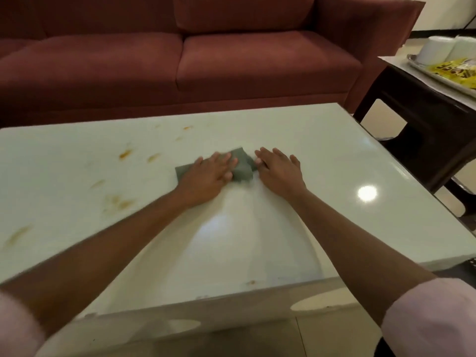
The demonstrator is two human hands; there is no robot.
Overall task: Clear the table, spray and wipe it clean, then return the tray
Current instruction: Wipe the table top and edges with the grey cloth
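Note:
A grey cloth [242, 169] lies near the middle of the pale table top [322, 155]. My left hand [207, 176] presses flat on the cloth's left part, fingers spread. My right hand [279, 167] lies flat on the table just right of the cloth, its fingertips touching the cloth's right edge. Orange-brown stains [125, 153] mark the left half of the table. The silver tray [443, 74] stands on a dark side table [422, 99] at the far right, carrying white upturned cups [435, 50] and a yellow packet [453, 69].
A dark red sofa [180, 60] runs along the far side of the table. The side table stands close to the table's right corner. A small stain [251, 282] sits near the table's front edge. Tiled floor shows below.

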